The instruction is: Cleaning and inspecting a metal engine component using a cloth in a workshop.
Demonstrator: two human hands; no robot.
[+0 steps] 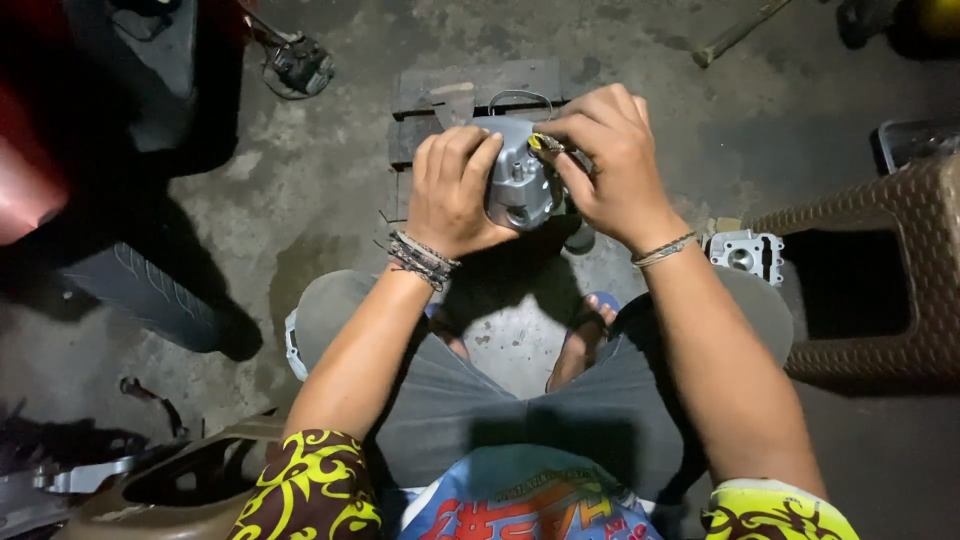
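A grey metal engine part [518, 180], like a cylinder head, is held up in front of me over the concrete floor. My left hand [450, 190] grips its left side, fingers curled over the top. On the part's right side, my right hand [612, 165] presses a small yellow-tipped tool [545, 144] against its top. Both wrists wear bracelets. I sit with my knees apart, in grey shorts and sandals.
A dark wooden block [480, 95] lies on the floor just past the hands. Another grey metal part [745, 252] lies by my right knee, next to a brown woven plastic stool [890, 270]. A motorcycle tyre [150, 290] and red bodywork stand at the left.
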